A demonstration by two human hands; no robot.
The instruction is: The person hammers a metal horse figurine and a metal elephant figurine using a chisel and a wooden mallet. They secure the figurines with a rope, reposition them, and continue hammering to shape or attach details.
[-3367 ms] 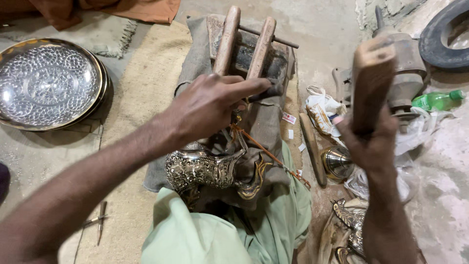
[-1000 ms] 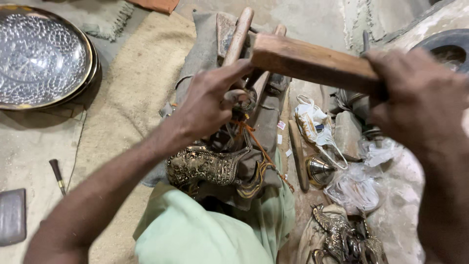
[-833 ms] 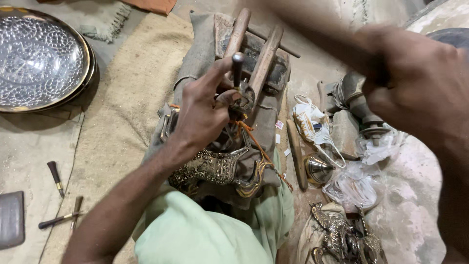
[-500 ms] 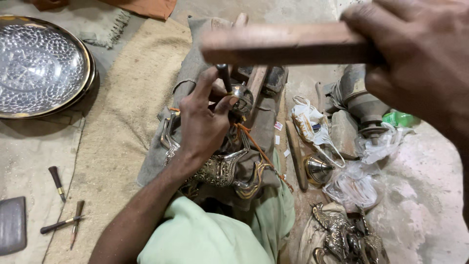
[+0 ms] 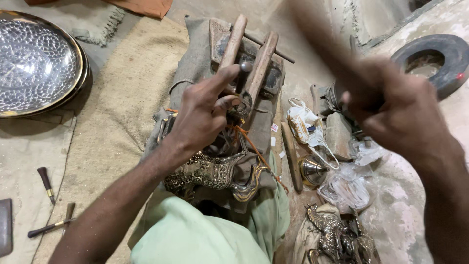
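Punch (image 5: 243, 73) pinched upright in left hand (image 5: 205, 115), right hand (image 5: 395, 110) gripping one blurred wooden mallet (image 5: 312, 36), two wooden bars (image 5: 246, 58).

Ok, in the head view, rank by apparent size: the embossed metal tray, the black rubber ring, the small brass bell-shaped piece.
1. Embossed metal tray, partly cut off by the frame.
2. Black rubber ring.
3. Brass bell-shaped piece, clearly smallest.

Tray (image 5: 73, 54) left of wooden rails (image 5: 246, 54), chisels (image 5: 49, 205) below tray
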